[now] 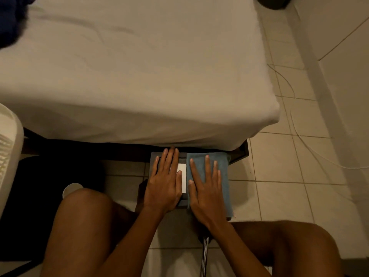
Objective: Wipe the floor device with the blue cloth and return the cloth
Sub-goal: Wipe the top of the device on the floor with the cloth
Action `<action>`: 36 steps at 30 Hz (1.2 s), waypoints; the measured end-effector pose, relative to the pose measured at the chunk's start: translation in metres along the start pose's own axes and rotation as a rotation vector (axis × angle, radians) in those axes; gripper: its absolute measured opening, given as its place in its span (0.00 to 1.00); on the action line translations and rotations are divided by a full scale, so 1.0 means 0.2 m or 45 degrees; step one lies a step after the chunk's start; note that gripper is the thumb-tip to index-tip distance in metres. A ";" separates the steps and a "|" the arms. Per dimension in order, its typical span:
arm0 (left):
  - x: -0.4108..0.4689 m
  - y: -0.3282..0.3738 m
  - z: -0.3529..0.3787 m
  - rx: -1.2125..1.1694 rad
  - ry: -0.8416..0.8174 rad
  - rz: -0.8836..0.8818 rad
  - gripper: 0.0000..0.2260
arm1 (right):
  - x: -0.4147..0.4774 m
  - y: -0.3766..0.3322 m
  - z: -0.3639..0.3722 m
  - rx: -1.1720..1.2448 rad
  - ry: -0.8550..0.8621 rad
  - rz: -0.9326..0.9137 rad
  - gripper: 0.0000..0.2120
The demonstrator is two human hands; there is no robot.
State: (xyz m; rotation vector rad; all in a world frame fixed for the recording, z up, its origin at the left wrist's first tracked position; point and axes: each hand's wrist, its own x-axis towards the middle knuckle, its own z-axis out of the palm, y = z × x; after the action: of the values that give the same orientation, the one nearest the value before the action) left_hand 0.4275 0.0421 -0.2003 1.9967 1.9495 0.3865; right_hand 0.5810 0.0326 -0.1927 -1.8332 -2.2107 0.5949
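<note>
A flat dark-grey floor device [183,202] with a white panel [182,177] lies on the tiles just in front of the bed. The blue cloth [224,176] is spread over the device's right half. My right hand [205,188] lies flat on the cloth, fingers spread, pressing it down. On the device's left half rests my left hand [163,182], flat with fingers extended, its fingertips reaching under the bed edge. Neither hand grips anything.
A bed with a pale sheet [139,76] overhangs the device's far edge. A white cable [299,126] runs over the tiles on the right. At left stand a white ribbed object [8,152] and a white cup [72,189]. My bare knees frame the bottom of the view.
</note>
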 end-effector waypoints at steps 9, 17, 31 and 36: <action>0.00 0.00 0.00 -0.011 0.001 -0.002 0.27 | 0.01 0.00 0.01 0.009 0.015 0.046 0.27; 0.00 0.00 0.00 0.000 0.012 0.005 0.27 | 0.11 -0.01 -0.01 -0.041 0.054 0.097 0.27; 0.00 0.00 0.00 0.031 0.006 0.007 0.27 | -0.03 -0.03 0.02 -0.074 -0.016 0.093 0.28; 0.00 0.00 0.00 0.015 0.013 0.023 0.26 | 0.13 0.02 -0.04 -0.050 -0.022 0.033 0.27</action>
State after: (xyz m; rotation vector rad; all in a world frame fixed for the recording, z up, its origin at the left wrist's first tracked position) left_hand 0.4276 0.0425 -0.2005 2.0251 1.9450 0.3909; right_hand 0.5816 0.0603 -0.1904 -1.8860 -2.2282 0.5778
